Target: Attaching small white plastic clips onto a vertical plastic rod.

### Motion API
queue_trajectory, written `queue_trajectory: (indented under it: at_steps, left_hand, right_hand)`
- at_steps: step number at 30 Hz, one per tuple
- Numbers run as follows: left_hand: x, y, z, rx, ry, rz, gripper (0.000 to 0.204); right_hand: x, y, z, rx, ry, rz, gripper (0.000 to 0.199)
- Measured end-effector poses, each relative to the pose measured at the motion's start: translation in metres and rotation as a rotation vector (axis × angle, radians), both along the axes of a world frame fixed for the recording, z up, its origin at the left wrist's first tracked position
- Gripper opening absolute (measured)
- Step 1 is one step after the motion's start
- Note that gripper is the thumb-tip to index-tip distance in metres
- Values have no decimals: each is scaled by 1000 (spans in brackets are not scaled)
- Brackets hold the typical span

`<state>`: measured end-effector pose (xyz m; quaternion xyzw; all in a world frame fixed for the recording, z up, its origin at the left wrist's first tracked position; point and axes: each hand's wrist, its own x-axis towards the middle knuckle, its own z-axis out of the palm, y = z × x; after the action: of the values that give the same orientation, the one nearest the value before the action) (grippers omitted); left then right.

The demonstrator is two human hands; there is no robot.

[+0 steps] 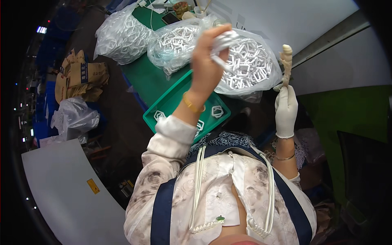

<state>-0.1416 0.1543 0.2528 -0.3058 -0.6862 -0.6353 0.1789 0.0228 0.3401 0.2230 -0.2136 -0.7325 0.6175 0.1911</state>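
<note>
Left hand [210, 61] raised, grip closed on bunch of white plastic rings [223, 43], blurred. Gloved right hand [286, 108] gripping upright stacked rod of rings [286, 65]. Below: green tray [179, 102] with loose rings, clear bags of rings [249, 65] on green desk [149, 79].

Worn on the head, left of a side-by-side pair, looking steeply down over chest and forearms. Wide fisheye: straight edges bowing toward a dark rim. Upright, unmirrored. Very near the torso at the lower edge; left hand [210, 61] and gloved right hand [286, 110] raised close before the lens. Beyond them, farther off, a green tray [171, 104] and clear bags of white parts [122, 36]. Only one view supplied, nothing shared.
</note>
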Motion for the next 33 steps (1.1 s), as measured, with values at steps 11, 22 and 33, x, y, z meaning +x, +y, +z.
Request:
queue_trajectory:
  at_steps: [11,22,33]
  left_hand:
    - [0,-76,-90,-573,-42,410,47]
    - [111,-68,-251,-963,-493,8,47]
    - [96,-118,-256,-1025,-553,-1,22]
  right_hand:
    - [23,19,-21,39,-157,-13,28]
    - [10,0,-15,83,-149,85,26]
    - [8,-5,-13,23,-174,97,25]
